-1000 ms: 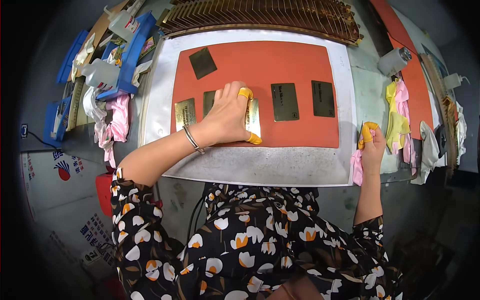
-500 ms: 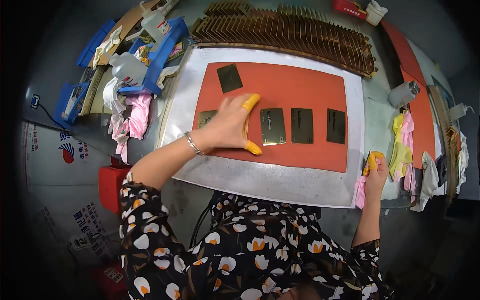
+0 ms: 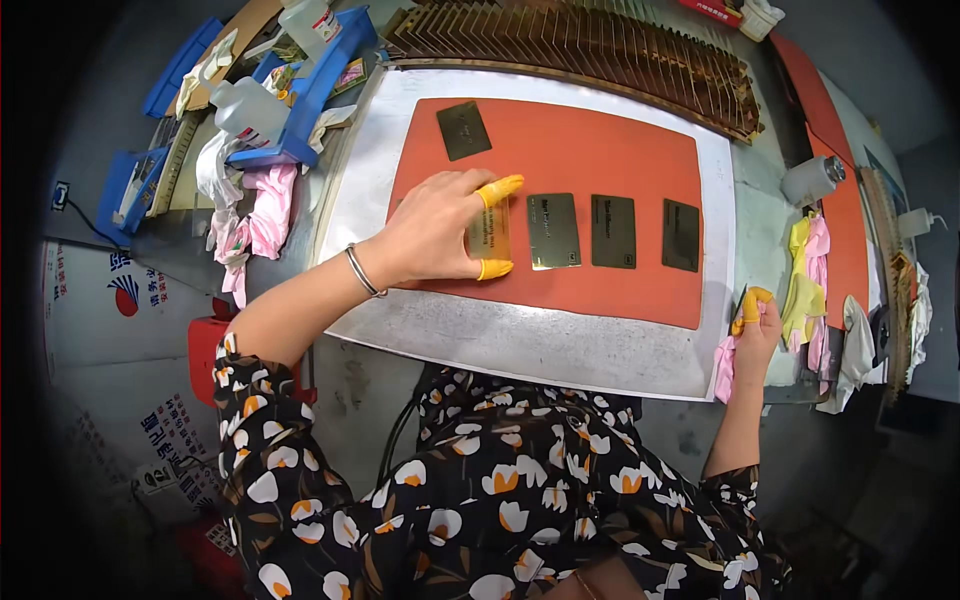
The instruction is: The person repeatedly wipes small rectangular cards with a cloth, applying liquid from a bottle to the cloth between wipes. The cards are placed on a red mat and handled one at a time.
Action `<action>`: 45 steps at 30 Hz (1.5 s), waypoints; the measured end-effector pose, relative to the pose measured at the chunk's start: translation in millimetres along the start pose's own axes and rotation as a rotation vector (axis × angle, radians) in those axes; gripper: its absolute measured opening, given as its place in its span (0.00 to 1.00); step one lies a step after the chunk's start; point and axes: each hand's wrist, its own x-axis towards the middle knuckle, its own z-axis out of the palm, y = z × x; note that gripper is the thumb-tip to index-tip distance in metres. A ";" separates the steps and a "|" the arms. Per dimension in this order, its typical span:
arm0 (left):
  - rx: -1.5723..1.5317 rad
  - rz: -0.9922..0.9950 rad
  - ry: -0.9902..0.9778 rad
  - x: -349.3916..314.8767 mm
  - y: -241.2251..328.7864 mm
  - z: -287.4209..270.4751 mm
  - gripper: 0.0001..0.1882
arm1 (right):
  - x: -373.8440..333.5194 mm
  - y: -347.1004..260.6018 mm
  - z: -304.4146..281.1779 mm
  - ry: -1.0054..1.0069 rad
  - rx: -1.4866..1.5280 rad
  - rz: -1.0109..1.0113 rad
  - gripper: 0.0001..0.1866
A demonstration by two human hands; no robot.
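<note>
Spanning the gold card [image 3: 489,232] end to end, your left hand [image 3: 430,224] sits just left of the frame's centre, palm down, its back hiding part of the card's left side. Your forefinger is at the card's upper end and your thumb at its lower end, both in yellow finger covers [image 3: 500,190], spread about as wide as the card is long. You appear to have it pinched between those two tips; whether it is lifted off the orange mat [image 3: 575,135] you cannot tell from this angle.

Its long axis runs up and down the frame, along the line from thumb to forefinger, nearly parallel to the dark card [image 3: 555,231] just to its right. Beyond that stand two more cards, the middle card [image 3: 613,231] and the rightmost card [image 3: 681,235].

Your left hand is clearly the nearer one. Your right hand [image 3: 757,335] is well apart at the lower right of the frame, off the mat, its fingers curled closed around a pink cloth [image 3: 725,370].
</note>
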 end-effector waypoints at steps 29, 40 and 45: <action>-0.200 0.054 0.064 -82.9 -61.2 -1.9 0.42 | 1.7 12.4 -8.8 0.009 -0.034 -0.002 0.07; 0.186 -0.387 0.209 58.9 -105.5 1.4 0.47 | 1.5 9.6 -6.9 -0.008 -0.015 -0.014 0.07; 0.238 -0.513 0.011 75.9 -96.1 -8.1 0.39 | -0.3 6.4 -3.6 0.020 -0.049 -0.009 0.07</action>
